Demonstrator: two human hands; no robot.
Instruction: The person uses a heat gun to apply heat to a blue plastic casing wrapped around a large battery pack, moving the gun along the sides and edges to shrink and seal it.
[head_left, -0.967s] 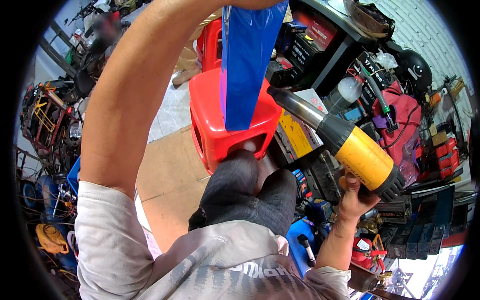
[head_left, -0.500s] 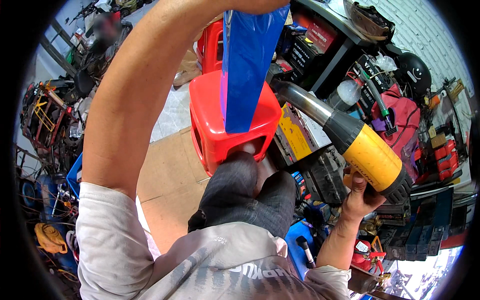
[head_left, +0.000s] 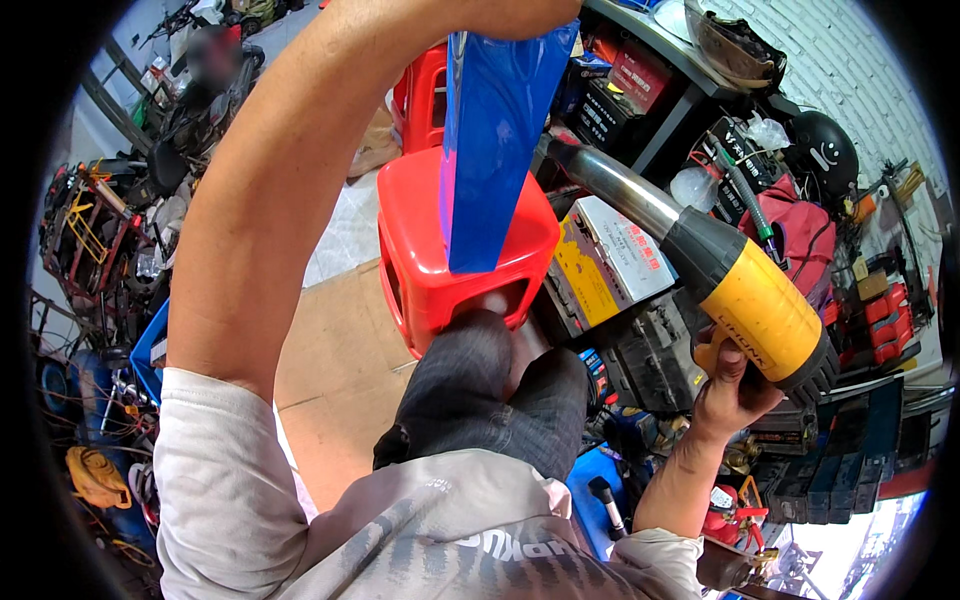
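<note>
A tall blue plastic-wrapped block (head_left: pixel 492 150) stands upright on the seat of a red plastic stool (head_left: pixel 412 215). Glossy film covers it, with a purple tint along its left side. My left hand (head_left: pixel 525 14) is closed at its top end, its fingers mostly cut off by the upper edge of the picture. In my right hand (head_left: pixel 735 395) is a yellow and black heat gun (head_left: pixel 765 315), gripped by its handle. The gun's metal nozzle slants up and left, its tip close to the right side of the block in the picture.
My knees sit against the stool's near side, with cardboard (head_left: pixel 335 370) on the floor to the left. Boxed batteries (head_left: pixel 625 250) stand right of the stool. A dark workbench (head_left: pixel 670 120) is behind them. A blue tray (head_left: pixel 597 490) holds a brush.
The heat gun has shifted slightly right, and its nozzle tip sits a little higher in the picture. More of the white-topped box shows beneath it. The blue block stays nearly in place.
</note>
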